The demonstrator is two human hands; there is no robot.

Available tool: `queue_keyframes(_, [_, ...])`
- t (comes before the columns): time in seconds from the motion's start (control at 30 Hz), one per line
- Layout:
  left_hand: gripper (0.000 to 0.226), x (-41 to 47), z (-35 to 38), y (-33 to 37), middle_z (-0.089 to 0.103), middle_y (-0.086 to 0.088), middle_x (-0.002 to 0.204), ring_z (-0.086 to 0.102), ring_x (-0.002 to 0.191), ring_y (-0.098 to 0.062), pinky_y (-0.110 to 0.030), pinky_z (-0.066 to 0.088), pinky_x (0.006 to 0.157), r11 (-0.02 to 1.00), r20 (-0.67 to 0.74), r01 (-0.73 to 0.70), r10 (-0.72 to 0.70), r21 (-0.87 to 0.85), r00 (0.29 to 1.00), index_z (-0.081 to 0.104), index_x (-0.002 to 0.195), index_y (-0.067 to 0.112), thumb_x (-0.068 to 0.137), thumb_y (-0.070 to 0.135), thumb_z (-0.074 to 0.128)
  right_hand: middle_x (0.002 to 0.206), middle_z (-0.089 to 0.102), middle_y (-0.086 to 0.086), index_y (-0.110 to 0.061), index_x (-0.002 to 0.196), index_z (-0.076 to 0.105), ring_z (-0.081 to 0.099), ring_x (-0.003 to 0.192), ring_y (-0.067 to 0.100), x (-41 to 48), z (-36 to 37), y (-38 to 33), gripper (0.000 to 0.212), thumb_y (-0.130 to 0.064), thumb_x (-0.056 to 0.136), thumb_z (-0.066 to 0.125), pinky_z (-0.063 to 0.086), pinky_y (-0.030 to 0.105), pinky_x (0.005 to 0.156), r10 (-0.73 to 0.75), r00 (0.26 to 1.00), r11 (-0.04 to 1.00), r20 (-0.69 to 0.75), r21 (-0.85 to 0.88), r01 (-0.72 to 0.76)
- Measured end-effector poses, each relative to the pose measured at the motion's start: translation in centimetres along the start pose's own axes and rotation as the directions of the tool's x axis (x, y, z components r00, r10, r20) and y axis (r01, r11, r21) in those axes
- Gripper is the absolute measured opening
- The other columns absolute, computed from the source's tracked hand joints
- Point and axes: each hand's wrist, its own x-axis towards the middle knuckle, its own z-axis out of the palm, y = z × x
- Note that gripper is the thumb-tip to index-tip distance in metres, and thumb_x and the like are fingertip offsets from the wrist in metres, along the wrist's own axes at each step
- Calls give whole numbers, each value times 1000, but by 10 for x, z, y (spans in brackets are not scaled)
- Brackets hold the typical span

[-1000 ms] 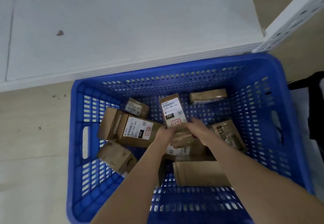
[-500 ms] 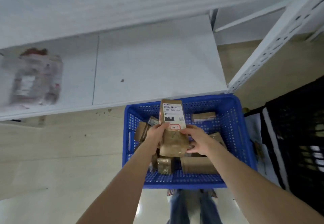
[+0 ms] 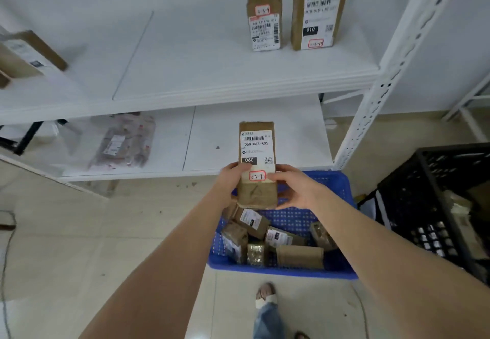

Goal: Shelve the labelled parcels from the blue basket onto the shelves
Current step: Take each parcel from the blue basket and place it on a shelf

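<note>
Bare left hand (image 3: pixel 230 180) and right hand (image 3: pixel 297 188), blue jeans (image 3: pixel 267 321) (one leg), white-strapped sandal (image 3: pixel 266 295).

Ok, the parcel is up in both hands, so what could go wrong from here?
The parcel is pinched only at its lower half by the left hand and right hand, so it might tip or slip into the blue basket below. If it goes on the upper shelf, it could knock over the two upright parcels standing there.

Both hands (image 3: pixel 265 183) grip a labelled parcel (image 3: pixel 256 153) (marked 060) upright above the blue basket (image 3: pixel 342 187).
</note>
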Motion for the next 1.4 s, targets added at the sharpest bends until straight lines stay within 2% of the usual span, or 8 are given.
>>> queue_keyframes(0.07, [30, -28, -5, 15, 66, 0, 91, 60, 84, -19, -38, 51, 70, 999, -4, -44, 44, 11, 999, 58, 118, 17, 89, 24, 57, 122, 57, 6, -28, 120, 53, 51, 113, 35, -24, 9, -11, 41, -9, 86, 66, 51, 62, 78, -36, 999, 999, 15, -11, 36])
queue_keyframes(0.13, [32, -47, -9, 32, 66, -1, 96, 59, 89, -19, -43, 52, 76, 997, -6, -80, 80, 9, 997, 53, 121, 17, 91, 26, 55, 120, 58, 4, -29, 123, 51, 50, 112, 33, -40, 17, -22, 43, -11, 86, 66, 49, 61, 75, -71, 997, 997, 30, -8, 71])
queue_keyframes(0.27, [35, -93, -25, 62, 66, -3, 101, 61, 98, -22, -55, 48, 91, 989, -26, -145, 145, -16, 989, 49, 123, 16, 92, 32, 55, 119, 59, 4, -30, 127, 48, 54, 110, 32, -79, 35, -45, 47, -15, 86, 67, 50, 64, 81, -151, 987, 987, 64, -46, 154])
queue_keyframes(0.6, [51, -167, -63, 126, 66, -2, 114, 60, 107, -21, -52, 46, 96, 945, -56, -326, 324, -30, 944, 54, 127, 16, 85, 44, 64, 110, 65, 2, -24, 119, 53, 59, 104, 28, -151, 90, -111, 37, -17, 86, 67, 44, 62, 93, -304, 951, 951, 49, -40, 306])
queue_keyframes(0.8, [57, -200, -105, 173, 64, 1, 117, 55, 115, -20, -52, 41, 100, 887, -66, -460, 457, -36, 887, 54, 124, 20, 78, 49, 70, 111, 65, 1, -20, 114, 58, 59, 104, 28, -183, 138, -146, 28, -19, 86, 66, 46, 60, 92, -414, 906, 909, 91, -1, 416])
queue_keyframes(0.93, [59, -224, -131, 210, 65, 0, 110, 59, 105, -20, -58, 43, 95, 844, -47, -534, 532, -58, 846, 49, 125, 24, 76, 48, 72, 102, 66, -1, -22, 104, 63, 60, 102, 27, -206, 176, -172, 17, -22, 87, 64, 47, 59, 91, -486, 866, 873, 116, 12, 488])
queue_keyframes(1.23, [77, -266, -182, 271, 65, 2, 119, 58, 112, -20, -54, 46, 94, 728, 73, -685, 683, 17, 727, 36, 139, 38, 74, 40, 77, 107, 68, -1, -24, 117, 59, 63, 102, 24, -254, 237, -224, 36, -26, 83, 71, 52, 54, 85, -647, 759, 758, 79, -43, 651])
queue_keyframes(1.4, [79, -288, -201, 301, 63, 5, 122, 60, 110, -20, -52, 50, 91, 649, 158, -760, 746, 49, 647, 37, 138, 40, 72, 31, 80, 106, 67, -4, -26, 115, 59, 63, 99, 23, -277, 262, -243, 35, -33, 83, 71, 55, 48, 79, -712, 699, 698, 67, -42, 715])
